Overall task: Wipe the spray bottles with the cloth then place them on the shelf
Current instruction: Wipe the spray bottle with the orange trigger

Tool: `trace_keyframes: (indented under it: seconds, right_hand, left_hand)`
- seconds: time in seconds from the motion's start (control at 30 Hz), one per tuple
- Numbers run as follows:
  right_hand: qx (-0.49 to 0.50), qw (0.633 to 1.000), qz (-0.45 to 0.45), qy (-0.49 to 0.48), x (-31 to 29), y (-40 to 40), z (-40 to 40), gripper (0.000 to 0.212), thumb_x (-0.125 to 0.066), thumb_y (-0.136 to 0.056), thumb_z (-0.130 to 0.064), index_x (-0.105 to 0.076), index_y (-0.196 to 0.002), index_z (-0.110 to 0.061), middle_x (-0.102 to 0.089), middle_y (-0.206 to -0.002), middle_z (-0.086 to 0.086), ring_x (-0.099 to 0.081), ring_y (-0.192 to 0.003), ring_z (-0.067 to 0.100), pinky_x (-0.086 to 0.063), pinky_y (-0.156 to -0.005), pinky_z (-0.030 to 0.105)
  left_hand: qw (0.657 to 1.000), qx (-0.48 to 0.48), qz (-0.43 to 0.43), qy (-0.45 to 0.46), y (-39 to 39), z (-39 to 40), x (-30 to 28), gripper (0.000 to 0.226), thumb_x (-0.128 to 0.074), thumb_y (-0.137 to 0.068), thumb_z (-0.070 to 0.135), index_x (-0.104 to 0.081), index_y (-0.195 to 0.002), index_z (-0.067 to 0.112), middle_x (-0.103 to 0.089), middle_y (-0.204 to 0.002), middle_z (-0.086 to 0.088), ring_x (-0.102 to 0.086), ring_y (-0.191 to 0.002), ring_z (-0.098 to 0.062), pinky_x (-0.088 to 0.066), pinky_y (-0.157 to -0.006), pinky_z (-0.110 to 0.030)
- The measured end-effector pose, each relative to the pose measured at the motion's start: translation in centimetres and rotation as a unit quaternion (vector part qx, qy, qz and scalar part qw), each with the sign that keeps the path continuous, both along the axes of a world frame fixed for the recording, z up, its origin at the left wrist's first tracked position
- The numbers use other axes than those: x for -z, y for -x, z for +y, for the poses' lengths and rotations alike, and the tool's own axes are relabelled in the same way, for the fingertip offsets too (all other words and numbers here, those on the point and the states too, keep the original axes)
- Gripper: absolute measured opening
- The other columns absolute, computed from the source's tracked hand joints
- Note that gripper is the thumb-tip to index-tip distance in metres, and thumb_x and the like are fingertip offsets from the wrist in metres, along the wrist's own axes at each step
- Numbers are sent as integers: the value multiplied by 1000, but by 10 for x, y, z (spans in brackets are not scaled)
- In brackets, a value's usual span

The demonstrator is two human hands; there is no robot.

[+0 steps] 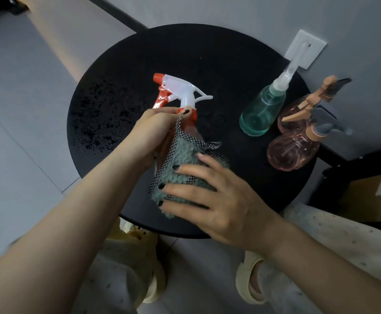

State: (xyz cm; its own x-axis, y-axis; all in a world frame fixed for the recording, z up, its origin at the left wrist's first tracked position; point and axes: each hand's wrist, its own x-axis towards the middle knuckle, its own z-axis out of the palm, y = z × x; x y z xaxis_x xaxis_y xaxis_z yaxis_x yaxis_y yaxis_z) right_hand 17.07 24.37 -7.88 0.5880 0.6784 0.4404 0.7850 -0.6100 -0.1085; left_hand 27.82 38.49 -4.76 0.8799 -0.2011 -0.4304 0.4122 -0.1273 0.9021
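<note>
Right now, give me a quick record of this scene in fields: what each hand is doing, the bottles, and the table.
left hand: grips the neck of the orange-and-white spray bottle
right hand: presses the grey-green cloth around that bottle's body
bottle in hand: held over the table, body mostly hidden by cloth
waiting bottles: teal bottle and two pink bottles, upright at the table's right side
table: round, black, water droplets on its left part
shelf: cannot tell

No text, brand or number can be read on anything here; the bottles carry no legible labels.
</note>
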Motion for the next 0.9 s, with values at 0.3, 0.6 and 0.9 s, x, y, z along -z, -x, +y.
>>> trace_keyframes:
  seconds: [0.3,0.6,0.9]
  right_hand:
    - [163,939,172,-248,-10,-14,-6,29,-54,-92,-14,-63,-120,-12,-57,-125,3,-48,-121,23,-36,-107,34]
    - [84,986,72,-124,-8,-4,2,25,-55,-93,-16,-68,-114,-13,-63,-121,6,-50,-117,33,-39,-103,44]
    - [26,999,29,-21,-4,-2,0,21,-58,-93,-15,-69,-112,-16,-64,-121,4,-51,-118,30,-37,-105,48]
  left_hand:
    - [998,63,10,10,3,-3,3,17,-67,-78,29,-75,-80,13,-71,-83,-11,-65,-73,-20,-50,-69,-29]
    - [998,53,15,1,3,-1,2,22,-66,-71,29,-72,-76,9,-63,-76,-14,-57,-70,-25,-42,-72,-35]
    - [999,40,-4,-25,-1,1,2,16,-68,-74,26,-70,-65,12,-61,-72,-13,-54,-65,-22,-40,-67,-31]
